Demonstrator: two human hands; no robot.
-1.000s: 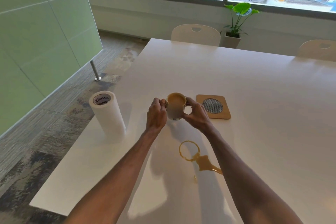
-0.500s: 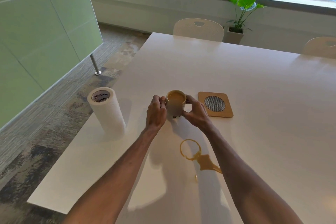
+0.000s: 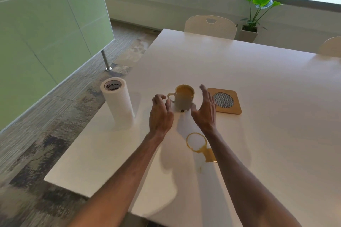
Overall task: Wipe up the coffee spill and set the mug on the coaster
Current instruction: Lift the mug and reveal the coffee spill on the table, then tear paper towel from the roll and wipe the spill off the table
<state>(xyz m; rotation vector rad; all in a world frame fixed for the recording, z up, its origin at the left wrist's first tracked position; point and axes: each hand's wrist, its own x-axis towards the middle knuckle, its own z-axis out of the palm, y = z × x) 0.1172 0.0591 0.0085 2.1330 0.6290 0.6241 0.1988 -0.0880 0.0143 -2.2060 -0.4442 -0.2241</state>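
White ceramic mug (image 3: 184, 100), filled nearly to the rim with light-brown coffee, stands upright on the white table (image 3: 267, 88). Its handle points to my left.

Hand state:
1. My left hand (image 3: 160, 114) hovers just to the left of the mug, beside the handle. Its fingers are loosely curled and hold nothing. I cannot tell whether a fingertip touches the handle.
2. My right hand (image 3: 204, 110) hovers just to the right of the mug, palm turned toward it, fingers straight and spread. It grips nothing. The thumb lies close to the mug base; contact cannot be confirmed.

Positions relative to the mug:
- The square wooden coaster (image 3: 224, 100) with a round metal mesh inset lies flat just to the right of the mug, behind my right hand. The mug is not on it.
- The coffee spill (image 3: 200, 146), a brown ring with a small puddle trailing off it, lies nearer to me than the mug, between my forearms.
- The white paper towel roll (image 3: 118, 103) stands upright well to the left of the mug, near the table edge.
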